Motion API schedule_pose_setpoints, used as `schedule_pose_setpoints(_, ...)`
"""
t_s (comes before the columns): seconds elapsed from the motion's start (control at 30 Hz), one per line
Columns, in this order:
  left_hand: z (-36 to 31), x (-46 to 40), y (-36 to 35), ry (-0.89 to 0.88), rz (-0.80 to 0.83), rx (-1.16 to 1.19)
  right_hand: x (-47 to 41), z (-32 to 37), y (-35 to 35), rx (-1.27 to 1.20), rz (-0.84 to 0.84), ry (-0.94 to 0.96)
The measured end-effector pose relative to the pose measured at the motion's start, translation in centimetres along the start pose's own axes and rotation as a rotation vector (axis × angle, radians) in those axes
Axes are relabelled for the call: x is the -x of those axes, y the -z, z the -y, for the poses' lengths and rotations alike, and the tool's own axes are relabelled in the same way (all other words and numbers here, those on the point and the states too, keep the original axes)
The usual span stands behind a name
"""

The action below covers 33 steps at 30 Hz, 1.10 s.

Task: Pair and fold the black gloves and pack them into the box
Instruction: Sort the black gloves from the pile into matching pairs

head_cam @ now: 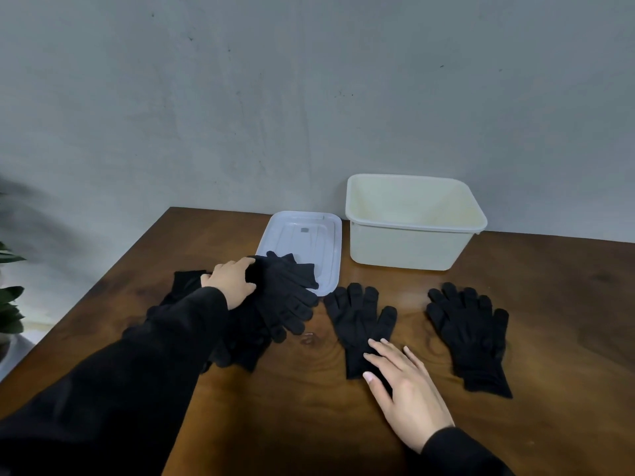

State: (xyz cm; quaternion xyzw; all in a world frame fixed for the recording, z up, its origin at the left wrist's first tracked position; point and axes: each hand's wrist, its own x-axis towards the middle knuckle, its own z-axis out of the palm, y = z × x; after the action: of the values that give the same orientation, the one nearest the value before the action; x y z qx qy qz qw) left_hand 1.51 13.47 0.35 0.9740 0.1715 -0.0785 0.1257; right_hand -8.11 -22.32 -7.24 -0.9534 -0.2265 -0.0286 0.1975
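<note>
Left hand (232, 281) grips knit gloves (285, 293); right hand (405, 389) flat.

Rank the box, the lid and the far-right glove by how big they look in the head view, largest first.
1. Box
2. Lid, partly covered by gloves, so less sure
3. Far-right glove, nearer the camera, so its look may flatter it

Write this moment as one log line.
left hand: grips glove pile | right hand: flat on middle glove | box: empty
</note>
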Motion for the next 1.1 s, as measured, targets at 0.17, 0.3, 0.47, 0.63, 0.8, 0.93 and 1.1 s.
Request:
schedule_pose_setpoints(0.17,-0.4,-0.1,0.9,-0.023,-0.151,0.109,0.0,0.0,0.1,0.004,0.000,-0.003)
schedule_pose_setpoints(0.3,-0.2,-0.5,1.1,0.002,-0.230,0.259,0.0,-0.1,0.0,-0.004,-0.022,0.000)
schedule_pose_setpoints(0.47,0.0,-0.1,1.7,-0.031,-0.302,0.152,0.0,-0.1,0.1,-0.002,-0.014,0.006)
schedule_pose_setpoints(0.63,-3.0,2.3,4.3,-0.132,-0.281,0.645,0.1,-0.1,0.1,-0.017,-0.015,0.004)
schedule_pose_setpoints(0.8,-8.4,7.0,6.0,-0.158,-0.128,1.060,0.2,1.7,2.7,-0.327,-0.168,-0.115)
schedule_pose_setpoints(0.93,-12.7,11.0,3.4,-0.203,0.062,1.161,-3.1,5.9,7.2,-0.835,-0.154,-0.255)
schedule_pose_setpoints(1.1,-14.5,14.5,-1.9,-0.601,0.295,0.858,-5.6,6.9,9.3,-0.958,-0.195,-0.414)
